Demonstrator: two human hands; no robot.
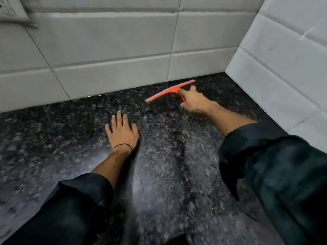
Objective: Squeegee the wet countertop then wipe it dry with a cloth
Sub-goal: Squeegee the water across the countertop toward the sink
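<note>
While the right hand (pixel 194 101) grips the handle of the orange squeegee (pixel 169 91), blade down on the dark speckled countertop (pixel 53 129), the tool sits close to the tiled back wall (pixel 106 50), near the corner where the white side wall (pixel 283 59) meets it. Index finger runs along the handle. Left hand (pixel 122 133) lies flat, fingers spread, holding nothing, farther out from the back wall. Black band (pixel 123 145) on left wrist. Both sleeves dark.

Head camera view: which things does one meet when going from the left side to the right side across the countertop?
Left hand flat on the dark countertop → orange squeegee near the back wall → right hand gripping the squeegee's handle → white tiled side wall.
</note>
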